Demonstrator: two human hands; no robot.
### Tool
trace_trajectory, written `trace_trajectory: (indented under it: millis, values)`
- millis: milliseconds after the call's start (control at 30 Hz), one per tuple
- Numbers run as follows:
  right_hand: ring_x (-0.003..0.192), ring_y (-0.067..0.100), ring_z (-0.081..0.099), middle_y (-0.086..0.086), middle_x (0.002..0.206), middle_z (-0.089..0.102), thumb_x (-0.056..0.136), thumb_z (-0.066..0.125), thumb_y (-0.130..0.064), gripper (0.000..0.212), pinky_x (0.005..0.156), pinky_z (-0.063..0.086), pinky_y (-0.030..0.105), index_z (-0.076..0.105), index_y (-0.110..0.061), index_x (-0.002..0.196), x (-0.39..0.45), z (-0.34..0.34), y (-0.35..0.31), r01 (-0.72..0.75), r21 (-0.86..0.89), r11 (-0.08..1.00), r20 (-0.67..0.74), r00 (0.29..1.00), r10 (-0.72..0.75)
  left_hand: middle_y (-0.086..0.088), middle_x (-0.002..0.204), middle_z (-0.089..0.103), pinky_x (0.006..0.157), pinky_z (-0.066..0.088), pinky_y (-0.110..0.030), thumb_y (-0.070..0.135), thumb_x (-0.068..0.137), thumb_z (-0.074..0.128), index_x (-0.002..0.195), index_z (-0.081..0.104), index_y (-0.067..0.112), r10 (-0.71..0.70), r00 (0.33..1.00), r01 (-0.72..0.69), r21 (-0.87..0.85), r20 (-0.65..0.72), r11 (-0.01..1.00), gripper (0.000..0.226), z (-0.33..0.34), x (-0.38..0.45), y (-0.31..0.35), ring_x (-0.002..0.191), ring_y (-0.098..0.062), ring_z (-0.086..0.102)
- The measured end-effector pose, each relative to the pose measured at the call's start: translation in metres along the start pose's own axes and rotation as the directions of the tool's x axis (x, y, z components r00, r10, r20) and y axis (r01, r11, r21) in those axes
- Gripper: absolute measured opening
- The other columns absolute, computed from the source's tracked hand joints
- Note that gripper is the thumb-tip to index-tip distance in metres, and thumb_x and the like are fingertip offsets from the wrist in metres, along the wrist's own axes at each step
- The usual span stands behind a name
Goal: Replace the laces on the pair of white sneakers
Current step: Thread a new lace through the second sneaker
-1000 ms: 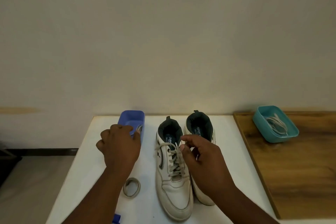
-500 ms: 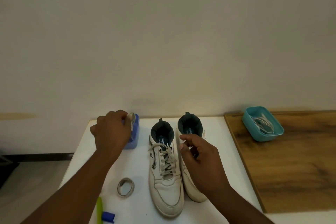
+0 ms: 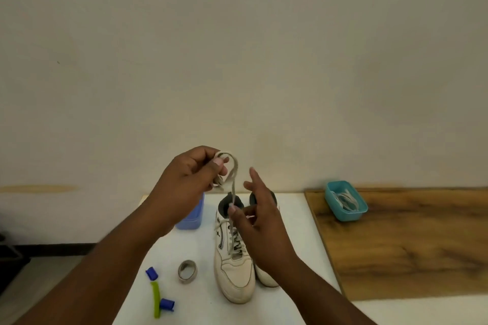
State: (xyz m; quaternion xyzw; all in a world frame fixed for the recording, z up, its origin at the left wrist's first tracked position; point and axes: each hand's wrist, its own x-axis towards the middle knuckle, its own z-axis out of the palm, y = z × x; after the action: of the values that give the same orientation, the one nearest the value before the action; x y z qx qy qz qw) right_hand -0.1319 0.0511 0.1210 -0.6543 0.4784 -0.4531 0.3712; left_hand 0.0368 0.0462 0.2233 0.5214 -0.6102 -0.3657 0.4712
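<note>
We see the white tabletop (image 3: pixel 295 221) abutting a wooden board (image 3: pixel 409 240) on its right side. Two white sneakers stand side by side on it, toes toward us: the left sneaker (image 3: pixel 233 266) still threaded with its grey laces, the right sneaker (image 3: pixel 266 278) mostly hidden behind our right arm. Our left hand (image 3: pixel 184 182) is raised above the tabletop, its fingers (image 3: pixel 217 162) curled and pinching a looped bundle of loose lace (image 3: pixel 232 169). One strand drops from the loop to our right hand (image 3: pixel 258 215), where thumb and a fingertip nip it just above the left sneaker's collar, the other fingers spread loosely. A blue tub (image 3: pixel 194 215) sits left of the sneakers, partly behind our left wrist. A teal tray (image 3: pixel 346 200) holding pale laces rests on the wooden board, well apart from the sneakers. Near us lie a roll of tape (image 3: pixel 187 271) and a green-and-blue clip tool (image 3: pixel 157 294).
</note>
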Motion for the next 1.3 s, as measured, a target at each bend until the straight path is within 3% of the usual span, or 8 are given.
trace_trajectory:
  millis: [133, 267, 467, 667, 900, 1067, 1167, 1300]
  values:
    - [0.079, 0.024, 0.068, 0.0, 0.093, 0.071, 0.104, 0.057, -0.026, 0.019, 0.075, 0.061, 0.042, 0.065, -0.031, 0.12, 0.003, -0.01, -0.033, 0.003, -0.012, 1.0, 0.059, 0.998, -0.003, 0.005, 0.09, 0.074, 0.083, 0.058, -0.037, 0.023, 0.102, 0.054, 0.103, 0.071, 0.025, 0.064, 0.998, -0.065, 0.041, 0.024, 0.997, 0.017, -0.003, -0.016, 0.033, 0.085, -0.017, 0.069]
    - [0.062, 0.003, 0.061, -0.002, 0.074, 0.066, 0.106, 0.051, -0.025, 0.021, 0.06, 0.051, 0.023, 0.072, -0.023, 0.108, -0.001, -0.042, -0.061, 0.017, -0.061, 0.998, -0.01, 1.0, -0.018, 0.006, 0.093, 0.076, 0.08, 0.057, -0.036, 0.026, 0.1, 0.059, 0.102, 0.076, 0.029, 0.093, 0.984, -0.097, -0.018, -0.154, 0.995, 0.017, -0.011, -0.028, 0.045, 0.087, -0.015, 0.069]
    - [0.069, 0.015, 0.064, 0.013, 0.086, 0.072, 0.108, 0.047, -0.023, 0.026, 0.064, 0.053, 0.027, 0.071, -0.013, 0.102, -0.002, -0.086, -0.103, -0.079, -0.017, 0.997, -0.084, 0.993, 0.078, 0.007, 0.088, 0.072, 0.071, 0.048, -0.026, 0.026, 0.101, 0.054, 0.092, 0.072, 0.024, 0.102, 0.925, -0.088, 0.055, -0.365, 0.995, 0.021, -0.028, -0.034, 0.05, 0.081, -0.01, 0.066]
    - [0.086, 0.02, 0.065, 0.01, 0.089, 0.072, 0.109, 0.044, -0.022, 0.031, 0.089, 0.057, 0.038, 0.07, -0.005, 0.105, 0.014, -0.128, -0.145, -0.161, 0.11, 0.981, -0.173, 0.969, 0.179, -0.005, 0.093, 0.071, 0.076, 0.053, -0.036, 0.014, 0.098, 0.046, 0.096, 0.067, 0.016, -0.135, 0.907, 0.031, -0.256, -0.399, 0.966, 0.021, -0.031, -0.03, 0.062, 0.078, -0.018, 0.063]
    - [0.139, 0.025, 0.045, 0.005, 0.158, 0.04, 0.102, 0.053, -0.021, 0.058, 0.114, 0.039, 0.039, 0.036, -0.023, 0.157, 0.022, -0.15, -0.173, -0.162, -0.27, 0.949, -0.216, 0.971, 0.104, -0.001, 0.092, 0.068, 0.082, 0.056, -0.038, 0.022, 0.102, 0.05, 0.105, 0.07, 0.021, -0.101, 0.959, 0.056, -0.173, -0.266, 0.983, 0.02, -0.026, -0.025, 0.078, 0.081, -0.017, 0.065]
    - [0.111, 0.024, 0.064, 0.008, 0.128, 0.065, 0.096, 0.066, -0.028, 0.045, 0.088, 0.054, 0.039, 0.055, -0.023, 0.139, -0.001, -0.087, -0.179, -0.043, -0.261, 0.964, 0.208, 0.973, 0.099, 0.005, 0.092, 0.073, 0.077, 0.055, -0.029, 0.025, 0.1, 0.058, 0.103, 0.075, 0.022, 0.14, 0.99, -0.14, 0.04, -0.002, 0.989, 0.017, 0.003, -0.023, 0.105, 0.08, -0.011, 0.068]
    - [0.083, 0.02, 0.067, 0.014, 0.096, 0.074, 0.1, 0.055, -0.026, 0.023, 0.092, 0.055, 0.048, 0.069, -0.008, 0.106, -0.001, -0.071, -0.174, -0.053, -0.175, 0.983, 0.119, 0.99, 0.074, 0.008, 0.093, 0.073, 0.079, 0.055, -0.03, 0.028, 0.099, 0.058, 0.108, 0.075, 0.023, 0.267, 0.963, -0.267, 0.235, 0.035, 0.934, 0.019, 0.008, -0.015, 0.115, 0.086, -0.01, 0.068]
    - [0.075, 0.021, 0.067, 0.011, 0.082, 0.073, 0.106, 0.048, -0.019, 0.027, 0.073, 0.058, 0.029, 0.071, -0.005, 0.105, 0.007, -0.09, -0.173, -0.118, -0.075, 0.99, -0.008, 0.993, 0.117, 0.0, 0.093, 0.07, 0.08, 0.056, -0.037, 0.024, 0.102, 0.051, 0.106, 0.071, 0.02, 0.181, 0.983, -0.173, 0.169, -0.031, 0.97, 0.02, -0.004, -0.009, 0.121, 0.085, -0.018, 0.068]
